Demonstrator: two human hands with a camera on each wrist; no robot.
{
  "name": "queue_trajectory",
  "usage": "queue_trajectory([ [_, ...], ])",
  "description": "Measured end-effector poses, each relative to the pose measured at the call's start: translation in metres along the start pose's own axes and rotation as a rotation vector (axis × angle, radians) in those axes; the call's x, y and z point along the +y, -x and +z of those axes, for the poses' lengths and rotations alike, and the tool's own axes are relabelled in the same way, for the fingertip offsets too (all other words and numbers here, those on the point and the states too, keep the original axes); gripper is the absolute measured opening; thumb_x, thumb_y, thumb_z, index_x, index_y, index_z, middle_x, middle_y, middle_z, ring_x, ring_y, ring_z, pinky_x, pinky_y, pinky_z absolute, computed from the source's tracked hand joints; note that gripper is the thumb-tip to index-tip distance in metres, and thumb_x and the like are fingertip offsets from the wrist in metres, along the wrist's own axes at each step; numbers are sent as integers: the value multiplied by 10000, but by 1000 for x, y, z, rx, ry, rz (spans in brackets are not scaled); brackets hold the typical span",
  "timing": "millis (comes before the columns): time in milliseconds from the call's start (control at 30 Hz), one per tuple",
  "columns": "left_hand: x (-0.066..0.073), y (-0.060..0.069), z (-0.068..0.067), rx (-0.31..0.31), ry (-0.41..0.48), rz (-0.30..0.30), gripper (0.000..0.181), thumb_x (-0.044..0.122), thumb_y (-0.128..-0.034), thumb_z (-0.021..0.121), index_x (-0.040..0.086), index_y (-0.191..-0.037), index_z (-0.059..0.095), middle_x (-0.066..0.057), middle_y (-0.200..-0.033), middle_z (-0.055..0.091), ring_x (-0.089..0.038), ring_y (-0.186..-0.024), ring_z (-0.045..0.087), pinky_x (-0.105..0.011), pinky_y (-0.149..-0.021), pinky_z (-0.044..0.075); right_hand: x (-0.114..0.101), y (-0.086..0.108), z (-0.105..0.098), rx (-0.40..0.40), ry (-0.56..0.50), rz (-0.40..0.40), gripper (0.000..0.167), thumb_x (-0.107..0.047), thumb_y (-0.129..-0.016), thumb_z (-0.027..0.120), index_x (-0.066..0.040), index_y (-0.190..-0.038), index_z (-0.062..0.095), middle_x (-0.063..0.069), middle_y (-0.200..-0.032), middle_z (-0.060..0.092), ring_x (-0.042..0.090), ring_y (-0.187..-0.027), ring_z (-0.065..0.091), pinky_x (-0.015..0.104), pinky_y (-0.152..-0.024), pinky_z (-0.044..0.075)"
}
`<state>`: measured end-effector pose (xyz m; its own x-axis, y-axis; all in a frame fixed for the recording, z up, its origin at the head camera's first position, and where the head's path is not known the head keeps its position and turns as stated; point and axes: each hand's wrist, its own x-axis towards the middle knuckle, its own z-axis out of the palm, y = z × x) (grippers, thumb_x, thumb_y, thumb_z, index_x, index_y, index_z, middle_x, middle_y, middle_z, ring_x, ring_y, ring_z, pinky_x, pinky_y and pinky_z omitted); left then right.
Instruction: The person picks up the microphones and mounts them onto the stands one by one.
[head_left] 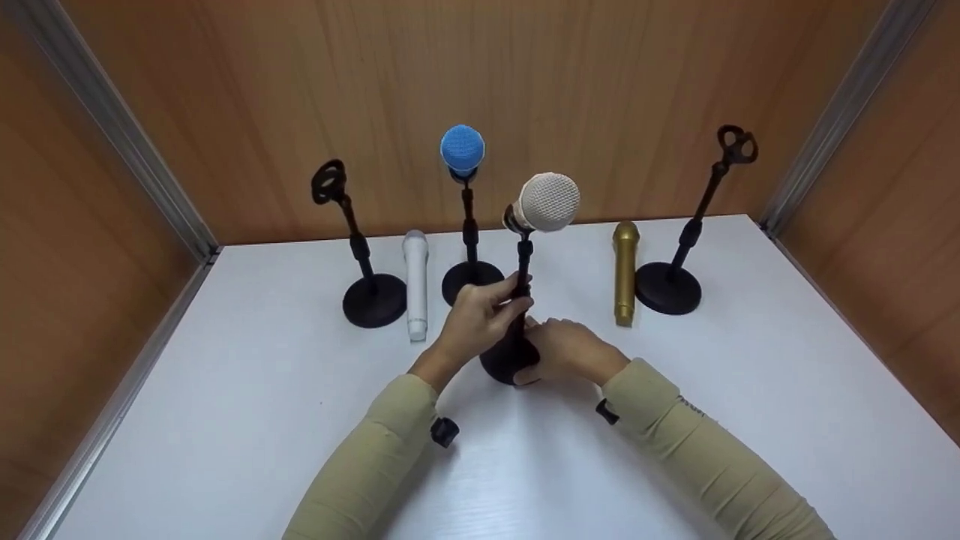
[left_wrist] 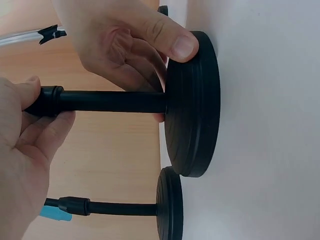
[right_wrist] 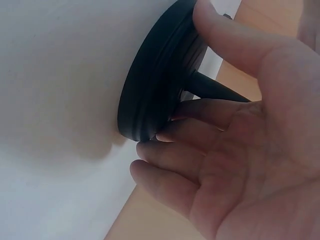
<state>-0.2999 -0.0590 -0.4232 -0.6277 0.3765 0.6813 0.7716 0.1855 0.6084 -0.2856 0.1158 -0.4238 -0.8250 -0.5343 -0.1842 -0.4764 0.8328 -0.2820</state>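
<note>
A cream-headed microphone (head_left: 551,201) sits in the clip atop a black desk stand (head_left: 524,262) at mid-table. My left hand (head_left: 476,319) grips the stand's pole, thumb on one side and fingers on the other; the left wrist view puts that grip at the pole's collar (left_wrist: 46,101). Down at the round base (left_wrist: 192,115), my right hand (head_left: 570,349) holds the rim, its thumb on the edge and fingers around the far side. The right wrist view shows this base (right_wrist: 155,85) close to the tabletop; I cannot tell whether it touches.
Behind stands a blue-headed microphone (head_left: 462,150) in its own stand. A stand with a bare clip (head_left: 360,247) is at left, beside a white microphone (head_left: 416,285) lying down. On the right, a gold microphone (head_left: 625,274) lies beside another bare-clip stand (head_left: 688,234). Wooden panels (head_left: 570,90) enclose the table.
</note>
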Motion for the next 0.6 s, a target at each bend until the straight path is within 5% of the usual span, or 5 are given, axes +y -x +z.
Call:
queue_trajectory([
  [267, 8, -3, 5, 60, -154, 7, 169, 69, -959, 707, -5, -1110, 725, -53, -871, 756, -89, -740, 706, -211, -633, 570, 3, 2, -2, 29, -14, -27, 839, -409, -804, 860, 41, -1420, 509, 155, -1142, 709, 323, -1037, 668, 483, -931, 517],
  [400, 11, -3, 7, 65, -157, -12, 111, 57, -961, 702, -9, -1048, 722, -57, -844, 750, -87, -710, 705, -201, -595, 563, 4, 2, 0, 38, -27, -32, 807, -388, -801, 865, 25, -1407, 530, 143, -1126, 719, 293, -1018, 679, 458, -916, 529],
  [600, 8, -2, 0, -41, -9, -86, 214, 23, -975, 668, -29, -1181, 690, -97, -1018, 748, -146, -920, 715, -255, -862, 569, 3, 3, 4, 44, -24, -19, 871, -414, -805, 862, 57, -1435, 490, 180, -1138, 712, 313, -1024, 678, 460, -926, 525],
])
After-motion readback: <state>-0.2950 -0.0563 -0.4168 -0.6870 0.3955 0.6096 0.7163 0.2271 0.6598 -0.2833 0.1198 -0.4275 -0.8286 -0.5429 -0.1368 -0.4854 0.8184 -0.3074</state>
